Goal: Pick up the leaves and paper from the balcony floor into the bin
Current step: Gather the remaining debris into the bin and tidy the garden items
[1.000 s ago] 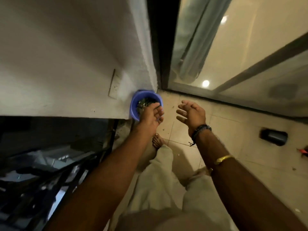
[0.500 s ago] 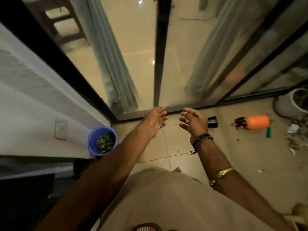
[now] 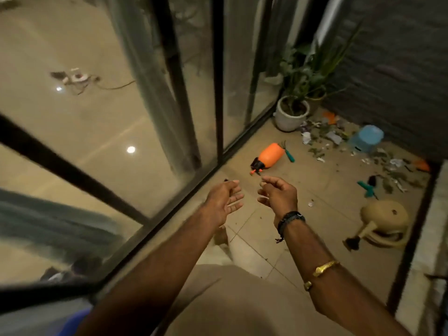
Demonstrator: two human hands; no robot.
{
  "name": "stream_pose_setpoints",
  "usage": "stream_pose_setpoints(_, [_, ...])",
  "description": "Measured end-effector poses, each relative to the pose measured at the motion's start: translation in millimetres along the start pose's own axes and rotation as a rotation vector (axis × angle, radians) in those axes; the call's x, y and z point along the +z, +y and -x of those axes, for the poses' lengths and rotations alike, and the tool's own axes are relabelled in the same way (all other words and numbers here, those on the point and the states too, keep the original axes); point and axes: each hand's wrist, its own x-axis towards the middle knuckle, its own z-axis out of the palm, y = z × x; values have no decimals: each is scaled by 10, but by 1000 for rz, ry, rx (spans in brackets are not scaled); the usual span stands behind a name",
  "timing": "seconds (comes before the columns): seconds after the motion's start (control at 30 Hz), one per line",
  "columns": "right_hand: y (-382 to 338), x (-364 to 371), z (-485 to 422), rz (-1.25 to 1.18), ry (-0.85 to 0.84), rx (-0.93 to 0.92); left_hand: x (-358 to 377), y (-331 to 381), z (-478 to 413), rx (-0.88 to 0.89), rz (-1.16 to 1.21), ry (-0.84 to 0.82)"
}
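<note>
Over the balcony floor (image 3: 315,214), head view, mid-frame: both hands out front, palms facing, a gap btwn them. Left hand (image 3: 224,202) has fingers loosely spread w/ a slight curl and holds nothing. Right hand (image 3: 278,196) is the same, fingers a bit more curled, thumb and forefinger near each other, nothing visible btwn them. Black wristband (image 3: 291,218) and gold bangle (image 3: 324,267) on the right arm.

Leaves and paper (image 3: 322,141) are scattered at approx 2 o'clock from the hands, well apart from them, in a band from the white plant pot (image 3: 292,113) past the blue stool (image 3: 366,139) toward the far right edge. One small pale scrap (image 3: 311,203) lies near the right hand at 3 o'clock.

Orange sprayer (image 3: 270,155) lies on its side at 12 o'clock from the right hand, a teal-handled tool (image 3: 289,155) just beside it. Beige watering can (image 3: 385,224) sits at 4 o'clock, another teal tool (image 3: 367,187) above it.

Blue rim at 7 o'clock, bottom-left corner, is prob. the bin (image 3: 75,321); mostly cut off and blurred. Glass doors (image 3: 121,117) fill the left half.
</note>
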Motion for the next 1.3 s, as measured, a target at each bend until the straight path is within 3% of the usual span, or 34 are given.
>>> stream_pose_setpoints(0.37, [-825, -1172, -1515, -265, 413, -40, 2325, 601, -1202, -115, -369, -348])
stream_pose_setpoints(0.63, [-1154, -2115, -2485, -408, 636, -26, 3911, 619, -1769, -191, -624, -490])
stream_pose_setpoints(1.03, [-1761, -4287, -4201, -463, 712, 15, 6765, 198, -2627, -248, -699, -490])
stream_pose_setpoints(1.3, [-2114, -5269, -5167, -480, 836, 48, 8226, 70, -3164, -316, -764, -560])
